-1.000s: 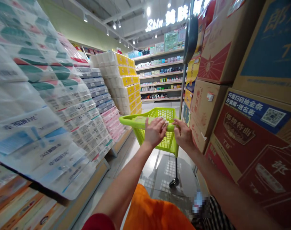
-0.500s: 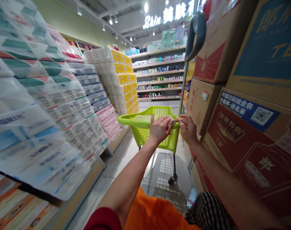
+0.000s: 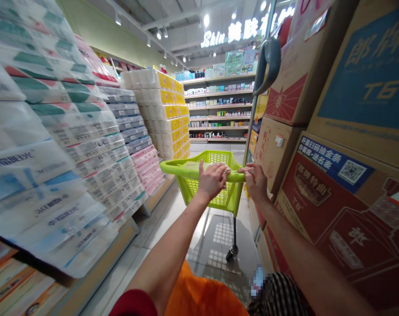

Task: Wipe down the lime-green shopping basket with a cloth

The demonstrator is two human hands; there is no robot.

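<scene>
A lime-green plastic shopping cart [image 3: 204, 199] with a lattice basket stands in front of me in the aisle. Its thick handle bar [image 3: 173, 168] runs across the near side of the basket. My left hand [image 3: 212, 180] is closed over the bar right of its middle, thumb pointing up. At the bar's right end, my right hand [image 3: 254, 179] is closed with its fingertips on the bar; part of its grip is hidden. A small gap separates the two hands. One black caster wheel [image 3: 231, 253] shows below the basket.
Tall stacks of wrapped tissue packs [image 3: 87, 131] line the left side. Cardboard cartons [image 3: 321, 184] are piled close on the right, near a grey looped handle [image 3: 268, 66] on a pole. Cosmetics shelves [image 3: 219, 105] stand at the aisle's end. Pale tiles [image 3: 153, 235] cover the floor.
My left hand has shifted left along the bar, widening the gap between my hands. The right hand stays at the bar's right end. The view has tilted up slightly.
</scene>
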